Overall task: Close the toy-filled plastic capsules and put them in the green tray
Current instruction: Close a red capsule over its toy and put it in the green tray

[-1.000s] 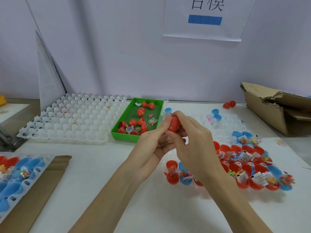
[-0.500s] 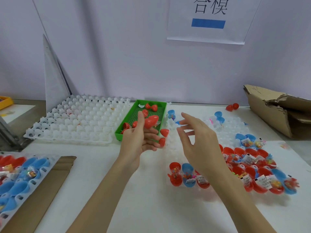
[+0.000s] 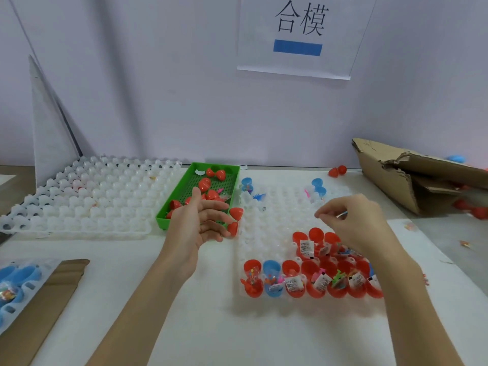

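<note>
White egg-crate holder (image 3: 87,196) sits far left, nothing in it I need right now. Next over is the green tray (image 3: 169,216) with a bunch of closed red capsules already lying in it. My left hand (image 3: 198,223) is right at the tray's near right corner, palm up, fingers loose and spread, not gripping anything. There's a red capsule (image 3: 235,213) just off my fingertips and another red piece (image 3: 233,228) right below it; honestly can't tell if they're touching my fingers or just past them, and they look to be at the tray's edge rather than clearly inside.

Moving right: my right hand (image 3: 353,223) hovers over the clear holder (image 3: 277,207), fingers curled in like a pinch, with maybe something thin between the tips, too small to say for sure.

The open toy-filled capsules (image 3: 311,281) are in rows just near-side of that right hand, so it's the closer one by far. They lie toward me and slightly left from its fingertips, halves side by side with the hinge line running near-to-far. I'd guess the right hand drops down for the next one.
</note>
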